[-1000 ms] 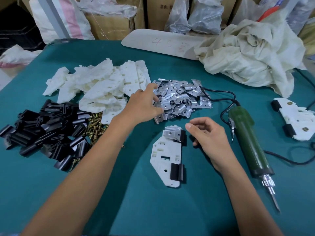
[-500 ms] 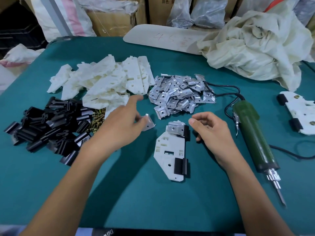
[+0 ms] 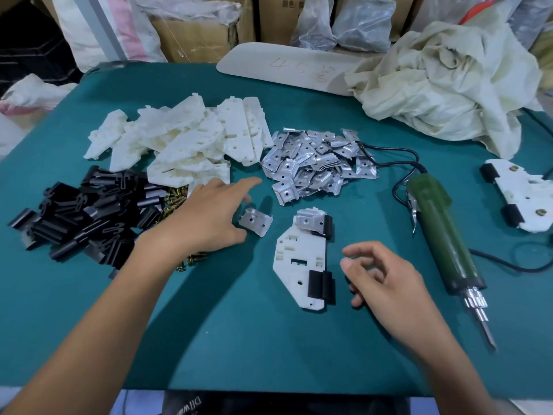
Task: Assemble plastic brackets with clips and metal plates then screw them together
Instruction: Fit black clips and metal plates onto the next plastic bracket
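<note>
**White plastic bracket (image 3: pixel 294 265) lacks its second plate**

It lies on the teal bench (image 3: pixel 239 339) with two black clips (image 3: pixel 320 284) fitted and one bent silver metal plate (image 3: pixel 309 221) over the upper clip. A loose silver plate (image 3: pixel 256 221) lies just beside the left hand (image 3: pixel 209 220), whose fingers are spread, gripping nothing. The right hand (image 3: pixel 386 280) hovers loosely curled, empty, near the lower clip. Likely next: seat the loose plate there.

We make out faint handwritten 4 5, followed by red marks too blurred to read, on the pale board (image 3: pixel 287 67), the printed characters 颜色 on a cardboard box (image 3: pixel 282 16) behind it, and upside-down lettering beginning "Dilw" on a dark object (image 3: pixel 191 406) at the bottom edge.
</note>
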Motion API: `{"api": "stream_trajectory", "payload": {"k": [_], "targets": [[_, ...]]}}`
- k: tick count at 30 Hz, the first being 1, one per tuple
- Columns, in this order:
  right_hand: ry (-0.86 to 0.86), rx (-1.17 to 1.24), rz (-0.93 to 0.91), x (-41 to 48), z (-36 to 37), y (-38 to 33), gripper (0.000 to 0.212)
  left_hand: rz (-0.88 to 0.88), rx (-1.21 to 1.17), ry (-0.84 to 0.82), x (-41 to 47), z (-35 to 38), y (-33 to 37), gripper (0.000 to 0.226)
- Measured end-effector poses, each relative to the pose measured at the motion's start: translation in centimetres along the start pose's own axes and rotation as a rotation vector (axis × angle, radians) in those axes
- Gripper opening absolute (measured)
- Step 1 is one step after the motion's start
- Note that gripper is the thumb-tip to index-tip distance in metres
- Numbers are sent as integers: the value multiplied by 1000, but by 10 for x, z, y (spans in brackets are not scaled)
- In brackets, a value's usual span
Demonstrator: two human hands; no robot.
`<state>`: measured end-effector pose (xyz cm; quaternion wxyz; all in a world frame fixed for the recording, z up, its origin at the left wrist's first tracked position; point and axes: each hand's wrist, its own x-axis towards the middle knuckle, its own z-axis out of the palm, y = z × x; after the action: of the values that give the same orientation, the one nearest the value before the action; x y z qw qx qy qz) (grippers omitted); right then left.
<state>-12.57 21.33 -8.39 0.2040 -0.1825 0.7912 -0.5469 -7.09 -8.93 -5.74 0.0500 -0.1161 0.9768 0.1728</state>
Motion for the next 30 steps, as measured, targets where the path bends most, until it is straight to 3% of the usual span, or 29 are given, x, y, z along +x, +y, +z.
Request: {"api": "stream_trajectory", "payload": {"k": [3, 7, 12, 17, 30], "targets": [[-59, -17, 27, -9, 4, -3, 9, -1, -34, -80, 4, -5, -1, 90], [-71, -6, 61, -10, 11, -2, 11, 34, 14, 46, -3, -9, 4, 79], [-92, 42, 126, -6, 10, 1, 18, 97, -259, 58, -39, -19, 28, 78], [-150, 74, 173, -2, 12, 1, 24, 243, -140, 4, -60, -10, 63, 88], [-144, 178, 190, -5, 15, 0, 11, 297, -67, -29, -54, 14, 71, 93]]}}
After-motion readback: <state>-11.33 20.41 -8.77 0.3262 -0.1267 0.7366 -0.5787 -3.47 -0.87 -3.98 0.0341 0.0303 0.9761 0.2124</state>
